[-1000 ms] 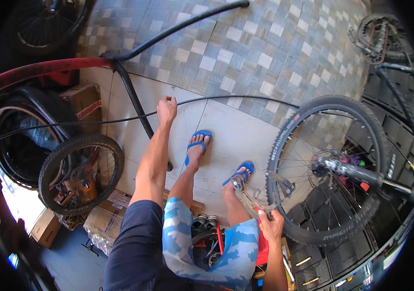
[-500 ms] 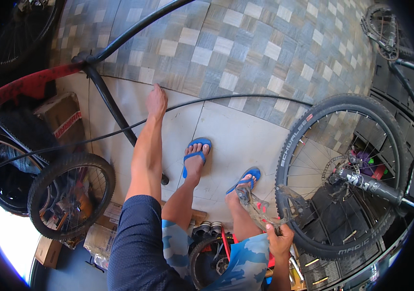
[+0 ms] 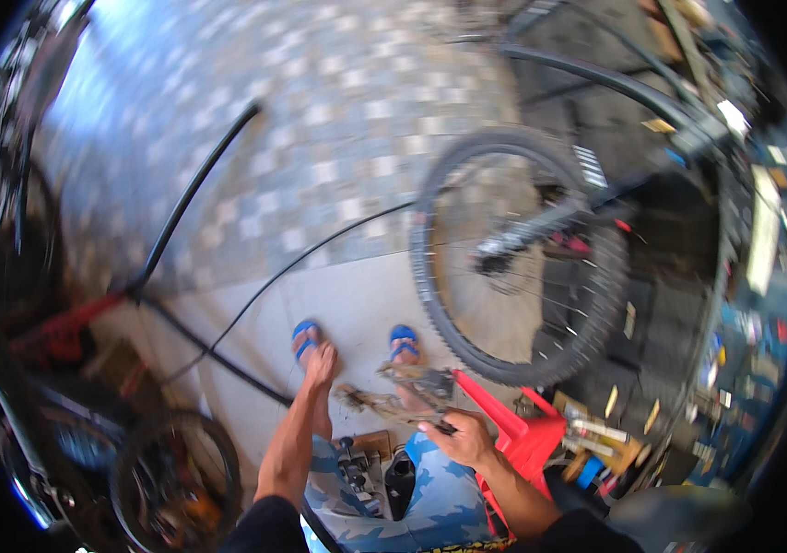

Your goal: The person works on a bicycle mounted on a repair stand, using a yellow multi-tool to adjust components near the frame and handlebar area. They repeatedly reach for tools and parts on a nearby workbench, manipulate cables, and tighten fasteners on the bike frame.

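Note:
My right hand [image 3: 465,441] is closed round a muddy, grey-brown forked bike part [image 3: 403,392], held in front of my right foot. Blur hides its exact kind. My left hand [image 3: 322,366] is stretched forward over my left foot, with nothing visible in it; motion smears its fingers. Just beyond the right hand stands a bicycle wheel [image 3: 423,286] with a knobby black tyre, mounted in a fork. A red plastic stool or stand [image 3: 527,442] is beside my right forearm.
A stand with dark tubular legs [image 3: 200,175] is on the left, its red arm [image 3: 66,327] pointing toward me. A thin black hose [image 3: 306,249] crosses the floor toward the wheel. A smaller wheel [image 3: 126,470] stands lower left. Scattered tools lie on the right.
The view has swung right, showing the red stool and scattered tools more fully. My left hand has drawn back closer to my feet. The muddy part stays in my right hand.

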`<state>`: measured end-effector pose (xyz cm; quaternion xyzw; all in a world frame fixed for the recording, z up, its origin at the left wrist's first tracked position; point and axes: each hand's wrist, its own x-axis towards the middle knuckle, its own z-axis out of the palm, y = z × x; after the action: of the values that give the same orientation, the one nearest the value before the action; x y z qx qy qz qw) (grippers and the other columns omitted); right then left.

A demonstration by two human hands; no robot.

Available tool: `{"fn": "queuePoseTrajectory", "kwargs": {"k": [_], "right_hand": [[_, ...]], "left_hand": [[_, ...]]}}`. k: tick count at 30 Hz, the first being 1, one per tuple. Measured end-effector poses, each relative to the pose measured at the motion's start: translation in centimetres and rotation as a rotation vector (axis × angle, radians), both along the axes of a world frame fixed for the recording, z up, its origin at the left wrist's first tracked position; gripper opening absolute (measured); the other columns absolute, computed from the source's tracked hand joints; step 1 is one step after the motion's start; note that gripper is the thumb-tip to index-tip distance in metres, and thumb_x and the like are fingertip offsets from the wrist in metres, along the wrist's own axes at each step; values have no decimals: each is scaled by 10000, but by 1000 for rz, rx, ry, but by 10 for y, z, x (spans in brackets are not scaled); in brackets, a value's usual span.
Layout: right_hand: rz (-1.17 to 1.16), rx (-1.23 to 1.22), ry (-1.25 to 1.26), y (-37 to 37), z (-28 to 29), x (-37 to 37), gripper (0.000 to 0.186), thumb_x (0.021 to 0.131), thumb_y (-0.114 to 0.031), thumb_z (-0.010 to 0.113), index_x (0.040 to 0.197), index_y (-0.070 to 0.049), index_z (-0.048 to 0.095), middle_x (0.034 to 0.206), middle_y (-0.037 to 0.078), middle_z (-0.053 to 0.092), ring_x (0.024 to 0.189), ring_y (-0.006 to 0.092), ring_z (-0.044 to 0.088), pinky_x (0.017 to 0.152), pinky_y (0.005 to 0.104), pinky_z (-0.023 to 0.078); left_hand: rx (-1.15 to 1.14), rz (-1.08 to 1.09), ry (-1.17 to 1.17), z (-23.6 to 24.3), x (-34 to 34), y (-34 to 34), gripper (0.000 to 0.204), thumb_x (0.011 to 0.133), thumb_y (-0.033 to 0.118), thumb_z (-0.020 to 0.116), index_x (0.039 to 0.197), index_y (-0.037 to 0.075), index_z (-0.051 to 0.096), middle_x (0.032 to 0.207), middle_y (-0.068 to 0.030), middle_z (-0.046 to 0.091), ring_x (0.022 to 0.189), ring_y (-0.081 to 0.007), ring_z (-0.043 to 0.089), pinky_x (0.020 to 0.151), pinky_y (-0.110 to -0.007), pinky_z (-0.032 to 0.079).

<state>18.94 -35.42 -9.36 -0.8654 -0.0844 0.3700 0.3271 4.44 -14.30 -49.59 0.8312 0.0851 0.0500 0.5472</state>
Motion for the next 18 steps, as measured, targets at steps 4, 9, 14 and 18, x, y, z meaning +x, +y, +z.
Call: {"fn": "queuePoseTrajectory", "kwargs": {"k": [4,9,14,18], "right_hand": [[-105,55,-147,-32,71,-6,279,942,-295,809,1028,-31,774,833,165,733,703,335,711,661,392,561],[-269,145,-312,-93,152,-11,274,988,-339,741,1005,-66,740,840,181,725,780,392,721,693,468,557],[-479,211,-446,-180,217,-3,294,984,-338,739,1033,-48,744,873,202,732,798,423,710,704,470,552],[-623,163,-622,-273,261,0,287,975,-323,746,1022,-39,738,847,191,725,749,413,693,665,454,540]], "left_hand": [[-917,36,550,111,47,-44,445,1116,400,562,776,113,546,655,46,476,593,-90,469,541,-295,369],[-818,-204,689,284,134,-70,417,1110,422,569,810,133,565,692,21,507,600,-94,477,496,-306,395],[-904,-284,715,423,196,-139,414,1112,384,528,874,65,646,722,-32,567,584,-113,483,505,-289,413],[-691,-455,729,488,233,-222,361,1093,326,577,885,42,655,731,-25,580,592,-103,495,506,-280,413]]}}
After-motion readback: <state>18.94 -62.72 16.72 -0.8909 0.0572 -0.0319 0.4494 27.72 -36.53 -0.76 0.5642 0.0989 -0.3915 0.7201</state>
